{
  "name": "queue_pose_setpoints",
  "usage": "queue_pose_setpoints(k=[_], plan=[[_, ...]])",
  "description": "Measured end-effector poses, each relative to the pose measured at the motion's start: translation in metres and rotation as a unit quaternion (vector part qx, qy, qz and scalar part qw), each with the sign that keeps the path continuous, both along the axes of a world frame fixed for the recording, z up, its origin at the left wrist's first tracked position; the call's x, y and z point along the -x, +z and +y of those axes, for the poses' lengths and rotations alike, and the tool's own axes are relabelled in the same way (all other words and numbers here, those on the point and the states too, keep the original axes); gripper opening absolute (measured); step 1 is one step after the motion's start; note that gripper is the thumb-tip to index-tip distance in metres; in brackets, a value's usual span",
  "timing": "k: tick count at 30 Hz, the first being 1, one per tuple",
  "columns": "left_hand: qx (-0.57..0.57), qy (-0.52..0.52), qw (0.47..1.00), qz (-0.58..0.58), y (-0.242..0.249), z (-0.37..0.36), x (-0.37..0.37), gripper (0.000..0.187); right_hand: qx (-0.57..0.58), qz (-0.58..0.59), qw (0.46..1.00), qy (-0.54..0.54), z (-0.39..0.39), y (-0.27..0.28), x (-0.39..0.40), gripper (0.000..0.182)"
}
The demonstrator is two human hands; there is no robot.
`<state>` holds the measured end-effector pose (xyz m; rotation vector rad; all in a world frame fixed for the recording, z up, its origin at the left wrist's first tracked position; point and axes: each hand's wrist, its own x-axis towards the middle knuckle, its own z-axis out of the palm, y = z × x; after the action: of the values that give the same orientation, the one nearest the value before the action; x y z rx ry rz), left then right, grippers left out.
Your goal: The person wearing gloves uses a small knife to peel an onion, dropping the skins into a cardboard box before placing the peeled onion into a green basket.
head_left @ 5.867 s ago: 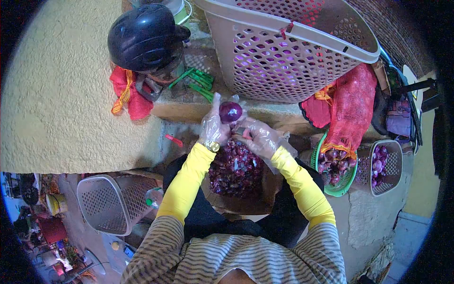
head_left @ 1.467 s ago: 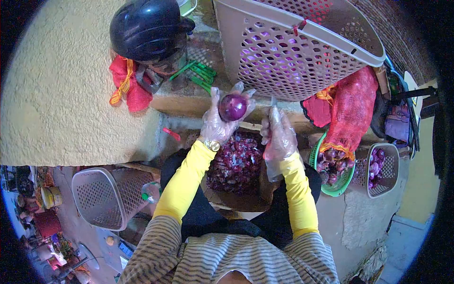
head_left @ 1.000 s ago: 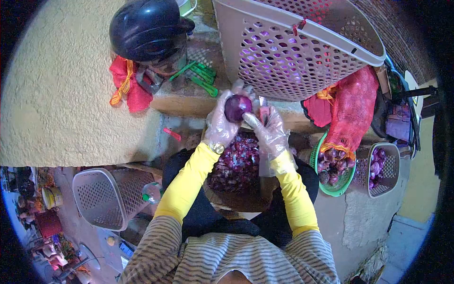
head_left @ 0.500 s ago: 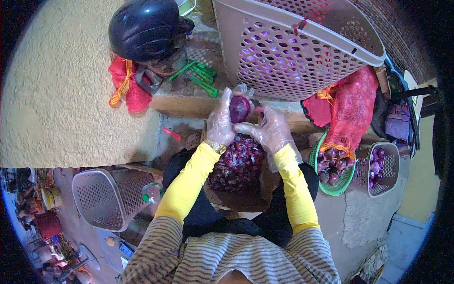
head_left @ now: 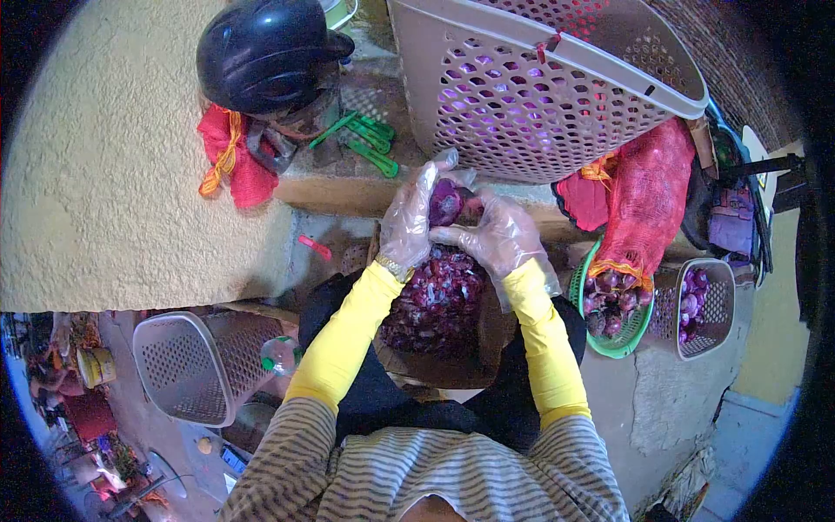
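Note:
Both my hands wear clear plastic gloves and meet above a box. My left hand (head_left: pixel 407 216) is closed around a red onion (head_left: pixel 446 202), its fingers along the far side. Close against the onion's right side, my right hand (head_left: pixel 503 228) is closed on a small knife (head_left: pixel 472 207), mostly hidden by the fingers. The right thumb reaches under the onion toward my left palm. Directly below, dark purple onion skins and scraps (head_left: pixel 435 304) fill much of the cardboard box (head_left: pixel 439 372) between my legs.
A large perforated basket (head_left: pixel 531 113) stands ahead on a ledge. At right are a green basket (head_left: pixel 619 348) of onions, a red mesh sack (head_left: pixel 648 196) and a smaller basket (head_left: pixel 709 313). Left are a helmet (head_left: pixel 261 56), green-handled tools (head_left: pixel 370 139) and another basket (head_left: pixel 183 365).
The onion has turned and tilted between my hands. My right hand has shifted a little, and the knife's pink handle is now covered. My left fingers reach slightly higher.

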<state>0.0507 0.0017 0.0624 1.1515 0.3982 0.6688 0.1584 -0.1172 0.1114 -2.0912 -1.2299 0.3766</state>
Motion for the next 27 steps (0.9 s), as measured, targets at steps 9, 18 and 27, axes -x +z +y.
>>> queue_pose_setpoints(k=[9, 18, 27], plan=[[-0.078, 0.038, 0.995, 0.045, -0.004, 0.004, 0.001, 0.051, -0.003, -0.036, 0.999, -0.02, 0.001, -0.002, 0.002, 0.07], [-0.144, 0.072, 0.986, 0.042, -0.002, 0.005, 0.003, 0.052, 0.022, 0.014, 1.0, -0.008, 0.002, 0.009, 0.007, 0.069], [-0.041, 0.089, 0.995, 0.023, 0.003, -0.002, 0.001, 0.048, -0.019, -0.015, 0.999, -0.023, 0.002, -0.007, 0.009, 0.066]])
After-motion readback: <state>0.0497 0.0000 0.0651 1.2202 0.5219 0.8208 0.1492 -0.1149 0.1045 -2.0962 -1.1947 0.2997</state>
